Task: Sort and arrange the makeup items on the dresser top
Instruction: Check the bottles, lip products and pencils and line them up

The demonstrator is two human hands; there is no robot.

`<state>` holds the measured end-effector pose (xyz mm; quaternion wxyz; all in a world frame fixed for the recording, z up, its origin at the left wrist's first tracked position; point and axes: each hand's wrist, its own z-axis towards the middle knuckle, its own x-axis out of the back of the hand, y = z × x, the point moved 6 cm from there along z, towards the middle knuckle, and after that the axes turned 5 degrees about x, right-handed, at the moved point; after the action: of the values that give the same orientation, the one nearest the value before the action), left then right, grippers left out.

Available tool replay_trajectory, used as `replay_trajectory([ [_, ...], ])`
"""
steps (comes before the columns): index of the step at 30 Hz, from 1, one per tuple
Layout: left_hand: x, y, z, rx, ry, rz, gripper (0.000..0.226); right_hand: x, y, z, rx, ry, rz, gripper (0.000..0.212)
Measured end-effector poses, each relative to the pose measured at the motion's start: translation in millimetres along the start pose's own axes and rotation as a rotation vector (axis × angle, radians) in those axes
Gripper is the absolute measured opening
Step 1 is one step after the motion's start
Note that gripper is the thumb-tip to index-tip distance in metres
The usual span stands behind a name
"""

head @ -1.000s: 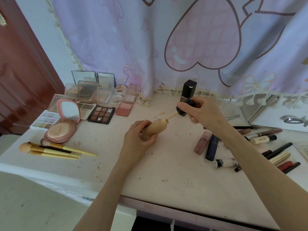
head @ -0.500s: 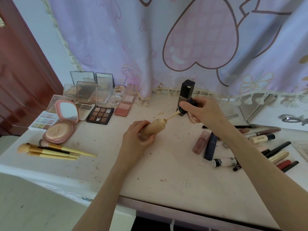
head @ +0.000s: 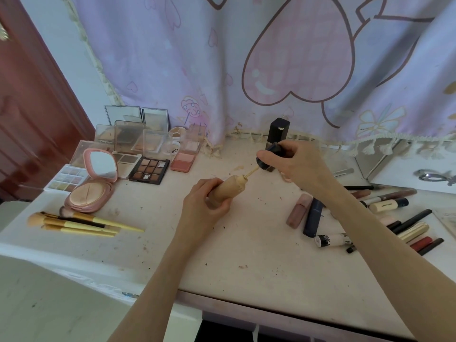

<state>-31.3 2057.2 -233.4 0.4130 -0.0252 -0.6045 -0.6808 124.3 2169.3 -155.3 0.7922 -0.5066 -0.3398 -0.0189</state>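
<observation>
Head view, left hand (head: 204, 206): fingers curled round the lower body of the beige foundation bottle (head: 228, 190), which is held tilted above the surface (head: 246, 255), neck pointing up and right.
Head view, right hand (head: 299, 164): fingers and thumb pinch the black dropper cap (head: 269, 156); its thin wand (head: 251, 172) slants down-left, the tip at the bottle's neck.
Beyond the right fingers: a black square-capped bottle (head: 280, 130) stands upright near the curtain (head: 246, 58).
Right of the right fingers, partly under the forearm: lip glosses, pencils and tubes (head: 394, 206) lie scattered; a pink gloss tube (head: 299, 210) touches a navy tube (head: 313, 217).
Left of the left fingers: an open pink compact (head: 92, 183), a brown eyeshadow palette (head: 149, 170), a blush palette (head: 183, 160) and clear-lidded palettes behind them.
Nearer left: yellow-handled brushes (head: 79, 222) lie side by side.
</observation>
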Motion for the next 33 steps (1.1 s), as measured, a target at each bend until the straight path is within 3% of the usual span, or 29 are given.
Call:
replay_trajectory([
  [4,-1,-1,0,0.002,0.008,-0.002,0.028,10,5,-1,-0.028,0.025,0.046,0.027],
  [11,-1,-2,0,0.006,-0.003,0.001,0.028,8,6,-2,-0.043,0.016,0.052,0.024],
  [17,-1,-1,0,0.010,0.004,-0.004,0.028,-1,2,-5,-0.014,-0.003,0.051,0.057],
  [21,0,0,0,0.005,0.005,-0.001,0.028,7,2,-6,-0.006,0.004,0.044,0.025],
  [23,-1,1,0,-0.002,0.008,0.003,0.027,12,2,-6,-0.016,0.010,0.062,0.019],
  [33,0,1,-1,0.003,0.004,-0.022,0.028,11,4,-2,-0.022,0.024,0.055,0.024],
])
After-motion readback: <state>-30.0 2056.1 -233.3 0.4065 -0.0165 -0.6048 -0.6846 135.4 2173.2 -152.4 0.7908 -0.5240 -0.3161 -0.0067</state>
